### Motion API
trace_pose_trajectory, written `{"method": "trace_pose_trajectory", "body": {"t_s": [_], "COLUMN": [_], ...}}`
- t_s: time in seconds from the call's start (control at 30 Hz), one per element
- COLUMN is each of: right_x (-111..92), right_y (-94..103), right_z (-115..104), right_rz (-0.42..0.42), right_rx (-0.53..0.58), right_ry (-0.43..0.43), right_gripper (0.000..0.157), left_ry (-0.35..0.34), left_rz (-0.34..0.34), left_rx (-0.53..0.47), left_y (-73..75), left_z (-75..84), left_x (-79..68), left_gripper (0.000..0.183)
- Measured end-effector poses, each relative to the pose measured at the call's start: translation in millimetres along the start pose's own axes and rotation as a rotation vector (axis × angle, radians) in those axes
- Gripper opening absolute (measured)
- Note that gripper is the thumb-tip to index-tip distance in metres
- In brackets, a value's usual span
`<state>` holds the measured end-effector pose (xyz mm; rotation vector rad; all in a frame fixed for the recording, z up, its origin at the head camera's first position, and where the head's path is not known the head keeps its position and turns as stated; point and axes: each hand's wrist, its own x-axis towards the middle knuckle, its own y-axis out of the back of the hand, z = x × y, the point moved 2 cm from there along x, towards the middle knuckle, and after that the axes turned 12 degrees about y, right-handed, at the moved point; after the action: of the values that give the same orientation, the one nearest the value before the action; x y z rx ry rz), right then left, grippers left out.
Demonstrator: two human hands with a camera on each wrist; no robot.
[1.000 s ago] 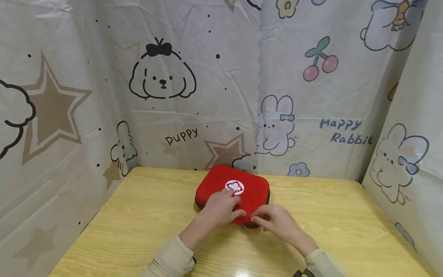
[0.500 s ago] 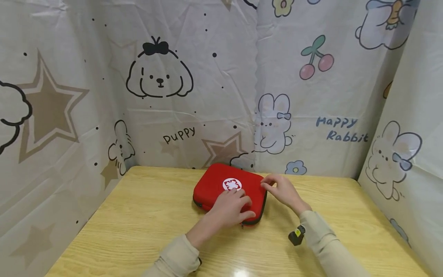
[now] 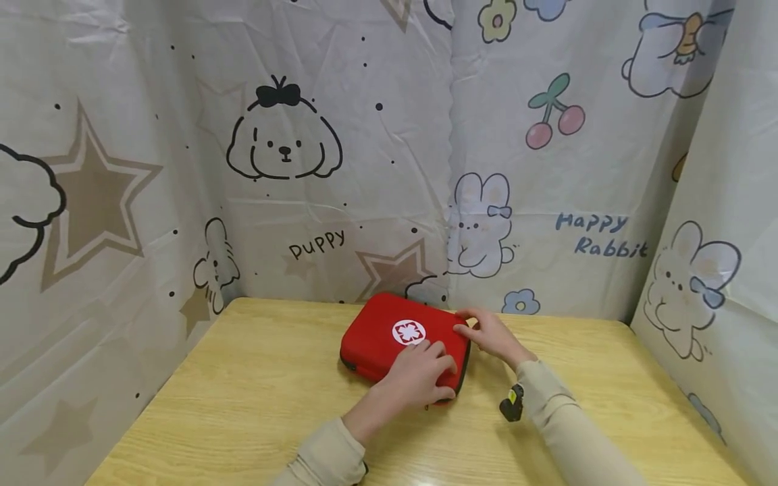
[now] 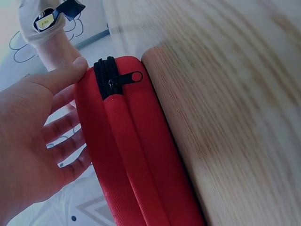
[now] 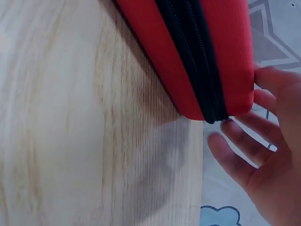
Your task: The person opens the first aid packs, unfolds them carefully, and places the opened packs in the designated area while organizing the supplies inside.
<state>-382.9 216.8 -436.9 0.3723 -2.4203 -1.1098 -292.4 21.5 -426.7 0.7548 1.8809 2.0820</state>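
A red zippered first-aid case (image 3: 371,337) with a white emblem (image 3: 409,331) lies on the table. My left hand (image 3: 419,374) rests over its near right part, fingers spread on the lid and thumb at the front edge. In the left wrist view a black zipper pull (image 4: 130,77) hangs by the zipper's end, below the thumb. At the far right corner, my right hand (image 3: 489,334) touches the lid's edge. Its fingers are apart and loosely bent around the corner, beside the black zipper (image 5: 195,56), as the right wrist view shows.
The wooden table (image 3: 261,391) runs back to a fabric backdrop (image 3: 292,202) printed with cartoons. The case stands near the table's far edge. A black device (image 3: 512,403) is strapped at the right wrist.
My right hand has gone from the near right corner of the case to its far right corner, its fingers then spreading. My left hand has slid rightward over the lid.
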Motion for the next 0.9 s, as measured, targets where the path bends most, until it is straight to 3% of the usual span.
{"method": "trace_pose_trajectory", "body": {"t_s": [0.1,0.33,0.9], "right_x": [-0.8,-5.3,-32.7], "right_y": [-0.6,2.8,-4.6], "right_z": [1.3,-1.2,-11.9], "right_rz": [-0.024,-0.029,0.064], "right_rx": [0.061,0.039,0.008], "right_ry": [-0.015,-0.015,-0.026], "right_gripper": [0.044,0.043,0.036], "left_ry": [-0.005,0.004,0.042], "left_rz": [0.01,-0.018,-0.086], "left_rx": [-0.022,-0.124,-0.164], "left_y": [1.0,5.5,12.7], "left_z": [-2.3,-16.6,-59.6], "left_x": [-1.3,-2.4,-23.8], "left_gripper": [0.028,0.032,0.035]}}
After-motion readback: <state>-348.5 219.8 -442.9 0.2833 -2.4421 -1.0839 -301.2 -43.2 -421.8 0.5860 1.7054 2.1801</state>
